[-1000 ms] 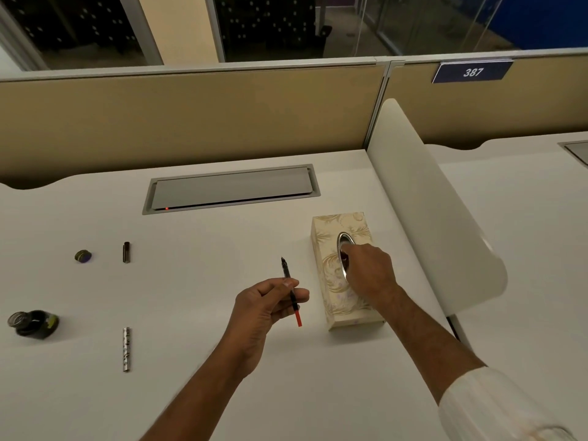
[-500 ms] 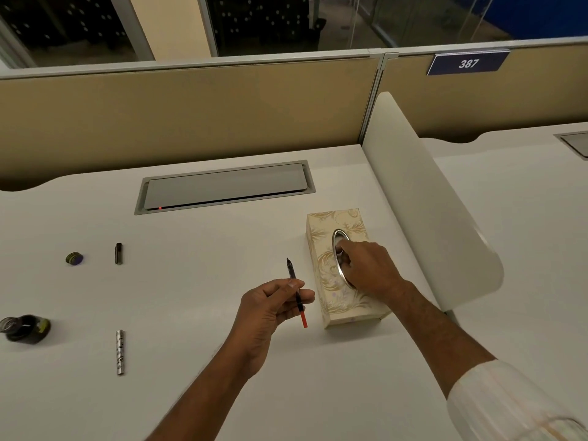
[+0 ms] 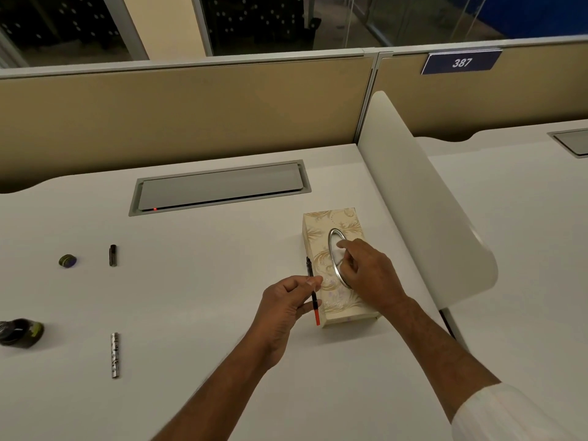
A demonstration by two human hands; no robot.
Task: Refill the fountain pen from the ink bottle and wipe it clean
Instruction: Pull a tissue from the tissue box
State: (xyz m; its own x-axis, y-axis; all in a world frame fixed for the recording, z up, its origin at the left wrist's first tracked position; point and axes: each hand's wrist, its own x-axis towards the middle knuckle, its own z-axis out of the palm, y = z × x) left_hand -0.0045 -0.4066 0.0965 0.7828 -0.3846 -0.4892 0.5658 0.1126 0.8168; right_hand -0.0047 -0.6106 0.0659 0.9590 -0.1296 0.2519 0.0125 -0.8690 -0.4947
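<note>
**A:** Your left hand (image 3: 286, 303) is pinching the pen (image 3: 315, 300) between thumb and fingers, right against the left side of the box (image 3: 337, 218), nib pointing away, red end toward you. Guessing you're holding it off the desk (image 3: 206, 313) so wet ink isn't smearing anything?

**B:** That's how I'm reading it too. Your right hand (image 3: 369, 275) is sitting on top of the box, fingers curling at the oval slot (image 3: 330, 249). Honestly can't tell if you're gripping a tissue or just fishing for one.

**A:** Parking the pen that close is making the wipe a short trip, I guess.

**B:** Yep. The bottle (image 3: 20, 332) is sitting far left of the box and looking open. Its lid (image 3: 67, 260) and a small dark piece (image 3: 112, 255) are lying further back on that side. The barrel (image 3: 115, 354) is lying left of the box too, nearer you. So I'm thinking filling's done, wiping's coming up and reassembly's waiting. Careful tugging next to that nib, since a jerk could be flicking ink onto the box.
</note>
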